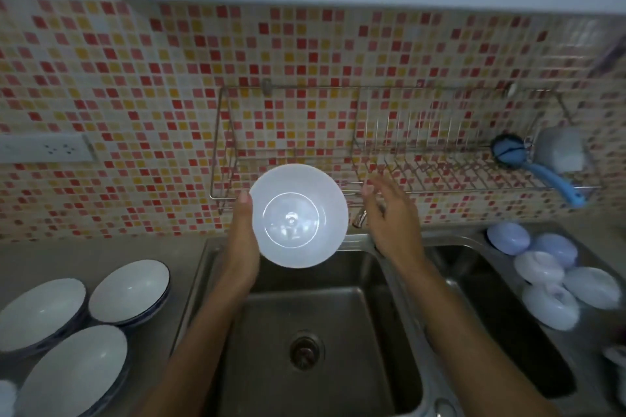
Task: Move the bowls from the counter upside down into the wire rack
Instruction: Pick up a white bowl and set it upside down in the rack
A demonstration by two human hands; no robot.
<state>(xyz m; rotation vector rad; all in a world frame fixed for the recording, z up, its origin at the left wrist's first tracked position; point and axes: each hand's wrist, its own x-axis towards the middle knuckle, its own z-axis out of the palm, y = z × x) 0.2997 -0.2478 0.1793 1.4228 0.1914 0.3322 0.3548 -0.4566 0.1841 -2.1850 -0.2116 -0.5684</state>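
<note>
A: Holding the white bowl [299, 215] is the left hand [242, 240]; its fingers are wrapped round the bowl's left rim, thumb on the near edge, and the bowl hangs above the sink [315, 332] with its mouth facing the camera.

B: And the right hand [389, 213]?

A: Spread wide and gripping nothing, just beside the bowl's right edge but apart from it.

B: Where does the wire rack [389, 176] lie from there?

A: Directly beyond the bowl, on the tiled wall. The bowl's top edge overlaps the rack's front rail in this view. I can see no bowls in the rack.

B: So the move hinges on the flip.

A: I'd judge so. The mouth still faces this way, so the bowl must turn over and travel forward. The left hand has it; the right is near enough to steady the far rim.

B: Other bowls?

A: Three wide ones [128, 291] sit mouth-up on the surface at left; a cluster of pale ones [548, 267] lies right of the sink.
</note>
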